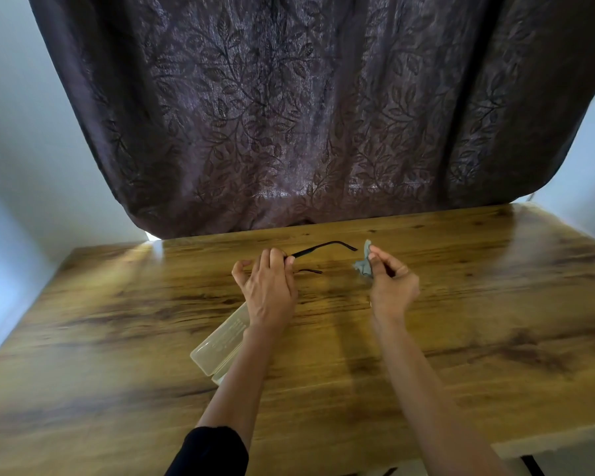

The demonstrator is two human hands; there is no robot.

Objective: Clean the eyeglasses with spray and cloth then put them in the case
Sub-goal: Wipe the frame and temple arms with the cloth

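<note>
Head view, looking down over a wooden table (426,321) set against a dark leaf-patterned curtain (289,115). We see the left hand (268,286) closed around the front of the eyeglasses (323,247), holding them just above the table; one thin dark arm of the frame reaches out to the right, a second shows lower, just beyond the fingers, and the lenses are hidden behind the hand. The right hand (392,283) pinches a small grey cloth (364,262) between thumb and fingertips, the cloth bunched and hanging near the tip of the upper arm without touching it. A pale translucent case (217,345) lies on the table under the left forearm, near the body; whether it is open we cannot tell. No spray bottle appears in this view.

We judge the step in hand to be wiping. To do it well we would bring the cloth onto a lens with the frame steadied at the bridge or rim, not by the slender arms, which look easy to bend; we would spread the cloth flat over the fingertip and rub lightly on both faces, keeping bare skin off the glass
</note>
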